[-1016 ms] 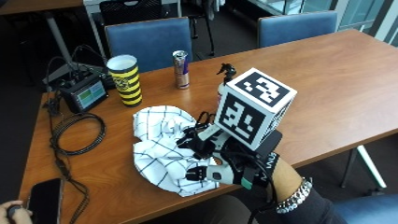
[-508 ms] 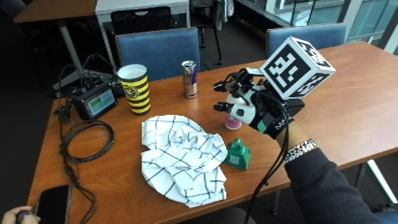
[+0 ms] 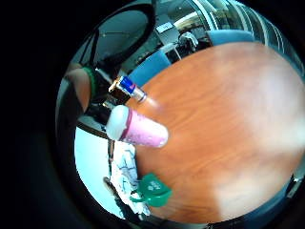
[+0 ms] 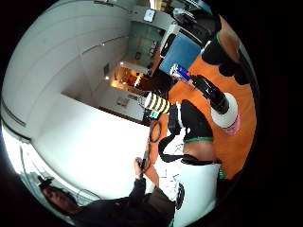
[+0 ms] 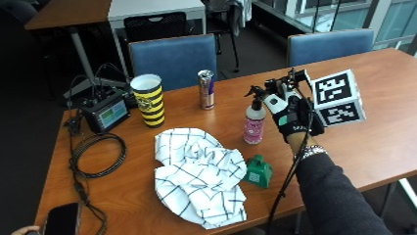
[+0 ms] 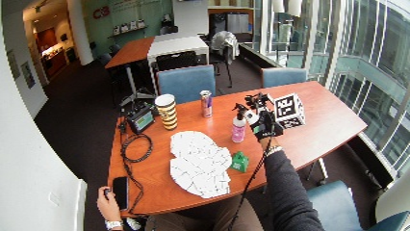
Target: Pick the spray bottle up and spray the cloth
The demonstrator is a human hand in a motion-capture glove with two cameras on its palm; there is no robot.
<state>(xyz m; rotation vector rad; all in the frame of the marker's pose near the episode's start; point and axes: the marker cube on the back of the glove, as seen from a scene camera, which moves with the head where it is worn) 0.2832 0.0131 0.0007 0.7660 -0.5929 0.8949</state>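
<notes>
A pink spray bottle (image 5: 254, 125) with a black trigger head stands upright on the wooden table (image 5: 365, 147). My gloved right hand (image 5: 290, 116) is just to its right at trigger height, palm toward it, fingers straight and apart from the bottle. In both palm views the bottle (image 3: 138, 131) (image 4: 225, 111) shows close by. The white cloth (image 5: 198, 178) with a dark grid lies crumpled on the table left of and nearer than the bottle, and it appears beside the bottle in the little finger side view (image 3: 125, 167).
A small green object (image 5: 259, 171) sits at the cloth's right edge. Behind the bottle stand a slim can (image 5: 206, 89) and a yellow-black cup (image 5: 149, 99). A screen device (image 5: 107, 113), a coiled cable (image 5: 98, 154) and a phone (image 5: 62, 219) lie at the left.
My hand has left the cloth, risen and moved right to the spray bottle's side. The outside camera has also shifted.
</notes>
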